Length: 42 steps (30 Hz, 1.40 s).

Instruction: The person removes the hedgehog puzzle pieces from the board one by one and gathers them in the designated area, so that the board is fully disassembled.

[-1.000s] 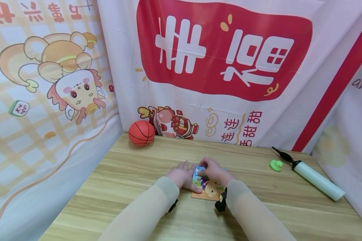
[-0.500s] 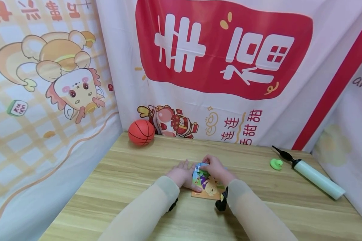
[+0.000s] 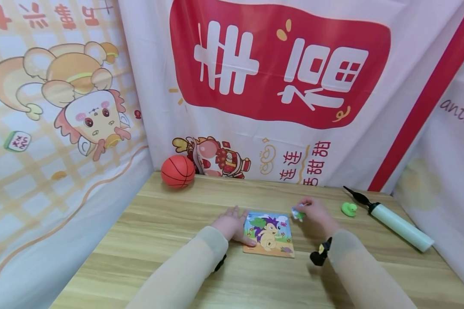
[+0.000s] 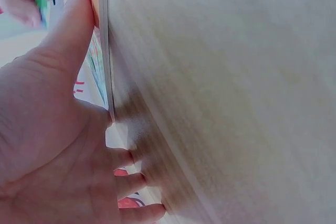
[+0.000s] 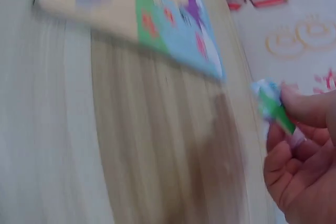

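Observation:
A square jigsaw puzzle board [image 3: 268,244] with a cartoon hedgehog lies on the wooden table in the head view. My left hand [image 3: 231,225] rests along its left side, fingers extended on the table and the thumb [image 4: 79,17] laid on the board's lower left corner. To the right of the board, my right hand [image 3: 318,214] pinches a small puzzle piece [image 5: 274,106] between thumb and fingers. The piece is blue, white and green and is held clear of the board. Blur softens it in the right wrist view.
An orange basketball [image 3: 178,171] sits at the table's back left corner. On the right are a green toy duck [image 3: 349,209] and a hand pump [image 3: 400,225] with a black nozzle. Printed cloth [image 3: 232,120] hangs along the back and sides.
My right hand lifted the puzzle piece off the board's upper left part and carried it right, past the board's edge. My left hand stays in place. The view has shifted slightly.

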Each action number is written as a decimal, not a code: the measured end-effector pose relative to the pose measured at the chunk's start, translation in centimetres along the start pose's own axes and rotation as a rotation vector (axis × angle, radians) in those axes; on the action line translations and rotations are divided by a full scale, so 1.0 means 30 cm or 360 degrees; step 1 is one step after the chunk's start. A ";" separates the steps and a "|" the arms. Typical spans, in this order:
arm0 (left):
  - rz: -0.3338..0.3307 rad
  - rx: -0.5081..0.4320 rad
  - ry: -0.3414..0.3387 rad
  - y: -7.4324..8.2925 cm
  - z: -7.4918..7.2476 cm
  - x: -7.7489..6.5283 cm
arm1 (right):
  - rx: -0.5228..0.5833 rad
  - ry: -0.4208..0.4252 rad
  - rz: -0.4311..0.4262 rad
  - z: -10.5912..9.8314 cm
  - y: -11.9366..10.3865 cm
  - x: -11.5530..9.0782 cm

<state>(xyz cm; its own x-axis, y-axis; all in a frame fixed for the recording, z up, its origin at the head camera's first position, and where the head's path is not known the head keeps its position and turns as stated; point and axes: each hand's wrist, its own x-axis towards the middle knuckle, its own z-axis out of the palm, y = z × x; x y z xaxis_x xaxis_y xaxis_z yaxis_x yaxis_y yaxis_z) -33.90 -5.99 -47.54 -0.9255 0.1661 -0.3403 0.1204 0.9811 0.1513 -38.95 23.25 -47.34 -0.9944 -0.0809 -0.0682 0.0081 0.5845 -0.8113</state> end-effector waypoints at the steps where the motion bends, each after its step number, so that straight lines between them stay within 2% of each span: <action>1: 0.0001 0.0010 -0.0001 -0.006 0.008 0.012 | 0.0008 0.0004 0.0018 -0.019 0.016 -0.006; 6: 0.0015 0.0019 0.0004 -0.025 0.033 0.051 | 0.0065 0.0032 0.0143 -0.070 0.083 -0.033; 10: 0.0026 0.0045 0.0011 -0.021 0.029 0.047 | -0.0001 0.0104 0.0164 -0.083 0.114 -0.044; 12: 0.0031 0.0052 0.0015 -0.013 0.015 0.028 | -0.0060 0.0139 0.0171 -0.086 0.123 -0.047; 18: 0.0004 0.0016 -0.0019 0.015 -0.052 -0.066 | -0.0198 0.0134 0.0164 -0.076 0.135 -0.044; 25: -0.0006 0.0043 -0.0030 0.011 -0.031 -0.031 | -0.0307 0.0202 0.0167 -0.078 0.142 -0.059; 27: -0.0010 0.0039 -0.0026 0.011 -0.025 -0.022 | -0.0284 0.0203 0.0188 -0.081 0.142 -0.062; 34: 0.0004 0.0045 -0.0031 -0.003 0.000 0.008 | -0.0163 0.0204 0.0227 -0.076 0.076 -0.041; 39: 0.0003 0.0023 -0.0021 0.013 -0.036 -0.043 | -0.0122 0.0078 0.0075 -0.006 -0.005 -0.019; 42: -0.0003 0.0008 -0.0018 0.002 -0.015 -0.006 | -0.0098 -0.0020 -0.0065 0.079 -0.053 -0.025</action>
<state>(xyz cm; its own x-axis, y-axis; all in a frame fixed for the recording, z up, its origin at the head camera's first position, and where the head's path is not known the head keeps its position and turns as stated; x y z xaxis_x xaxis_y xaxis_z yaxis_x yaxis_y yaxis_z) -33.88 -5.99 -47.07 -0.9217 0.1652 -0.3510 0.1204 0.9819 0.1459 -37.96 20.47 -47.37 -0.9923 -0.1157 -0.0437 -0.0392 0.6292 -0.7762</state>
